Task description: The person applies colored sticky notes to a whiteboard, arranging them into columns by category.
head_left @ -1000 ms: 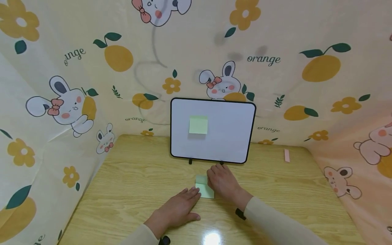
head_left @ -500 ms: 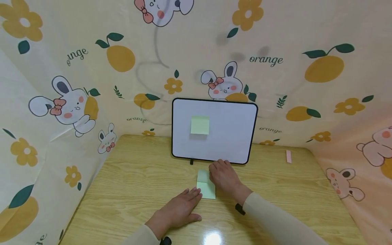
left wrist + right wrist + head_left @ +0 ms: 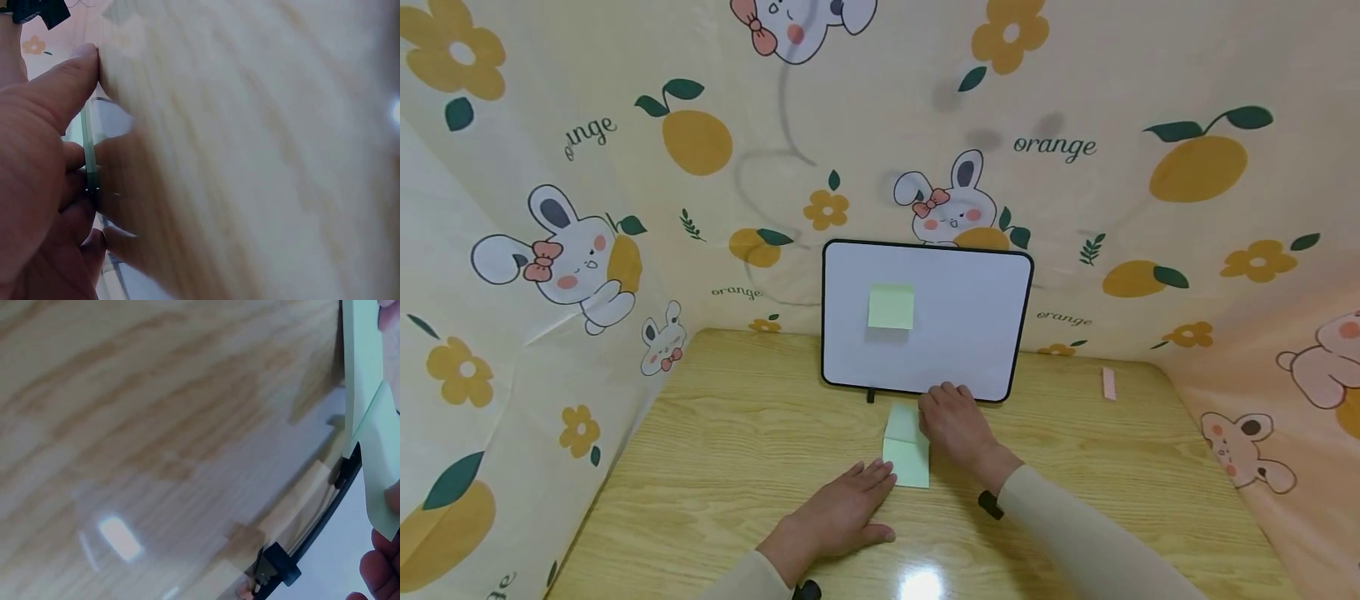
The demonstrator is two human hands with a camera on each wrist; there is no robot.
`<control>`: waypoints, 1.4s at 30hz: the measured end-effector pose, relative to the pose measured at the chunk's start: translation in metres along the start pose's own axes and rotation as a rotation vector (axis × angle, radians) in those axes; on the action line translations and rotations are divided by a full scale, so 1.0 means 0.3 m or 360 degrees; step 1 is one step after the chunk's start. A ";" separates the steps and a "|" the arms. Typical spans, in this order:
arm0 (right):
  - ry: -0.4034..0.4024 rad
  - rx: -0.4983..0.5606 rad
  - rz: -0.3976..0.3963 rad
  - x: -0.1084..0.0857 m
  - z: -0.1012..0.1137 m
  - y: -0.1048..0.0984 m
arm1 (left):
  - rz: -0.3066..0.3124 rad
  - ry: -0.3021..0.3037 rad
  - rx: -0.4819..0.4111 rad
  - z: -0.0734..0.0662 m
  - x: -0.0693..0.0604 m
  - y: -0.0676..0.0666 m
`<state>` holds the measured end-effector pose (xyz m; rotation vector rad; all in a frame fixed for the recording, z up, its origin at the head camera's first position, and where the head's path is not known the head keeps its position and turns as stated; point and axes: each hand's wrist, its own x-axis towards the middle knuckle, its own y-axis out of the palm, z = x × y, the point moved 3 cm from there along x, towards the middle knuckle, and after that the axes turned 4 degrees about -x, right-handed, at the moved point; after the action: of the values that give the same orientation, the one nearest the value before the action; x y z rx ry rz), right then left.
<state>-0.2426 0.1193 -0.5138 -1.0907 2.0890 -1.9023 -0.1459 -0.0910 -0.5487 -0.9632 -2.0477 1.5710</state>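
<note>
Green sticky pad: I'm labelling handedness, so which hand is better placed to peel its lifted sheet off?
Probably the right hand: it pinches the lifted sheet. The left hand touches the left edge of the green pad.

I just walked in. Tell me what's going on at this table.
A person is working at a pale green sticky-note pad on the wooden table. The left hand rests with its fingertips at the pad's left edge, while the right hand pinches a lifted note at the pad's far end; whether it is fully free is hard to tell. Behind, another green note is on the whiteboard, and a pink slip lies toward the right rear.
</note>
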 end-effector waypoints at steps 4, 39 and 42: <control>0.0043 0.0015 -0.0109 0.008 -0.018 -0.020 | -0.0002 0.0002 -0.0002 0.003 -0.002 0.001; -0.0222 -0.0219 -0.0753 0.234 0.002 -0.061 | -0.0047 0.0017 -0.0087 0.009 -0.003 -0.008; -0.0205 -0.0242 -0.0690 0.235 0.004 -0.054 | -0.0028 0.0004 -0.0102 0.011 -0.004 -0.002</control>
<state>-0.2869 0.0791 -0.4730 -1.7731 2.0812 -1.7896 -0.1474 -0.0940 -0.5491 -0.9666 -2.1110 1.5025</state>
